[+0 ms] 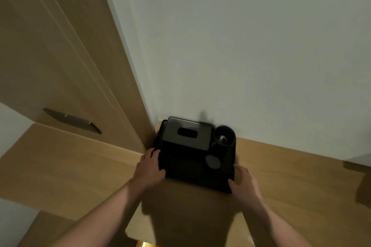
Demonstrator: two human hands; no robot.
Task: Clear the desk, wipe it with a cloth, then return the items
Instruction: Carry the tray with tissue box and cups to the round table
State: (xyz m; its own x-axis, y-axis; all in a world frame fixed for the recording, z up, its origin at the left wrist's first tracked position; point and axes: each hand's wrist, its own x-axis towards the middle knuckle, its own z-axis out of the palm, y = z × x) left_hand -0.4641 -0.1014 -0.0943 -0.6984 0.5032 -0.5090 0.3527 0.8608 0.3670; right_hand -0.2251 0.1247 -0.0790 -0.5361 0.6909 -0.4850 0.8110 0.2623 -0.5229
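Observation:
A black tray (188,172) lies on the wooden desk (281,176), pushed into the corner by the wall. On it stand a black tissue box with a grey lid (186,135), a dark cup (224,136) with something metallic inside, and a small grey round disc (212,162). My left hand (150,166) grips the tray's left edge, fingers curled over the rim. My right hand (243,178) holds the tray's front right corner, thumb on the front edge.
A wooden cabinet door with a dark metal handle (72,120) rises at the left, next to the tray. A plain white wall (241,46) stands behind. A lower wooden surface (50,166) extends left. The desk's front edge (180,240) runs near the bottom.

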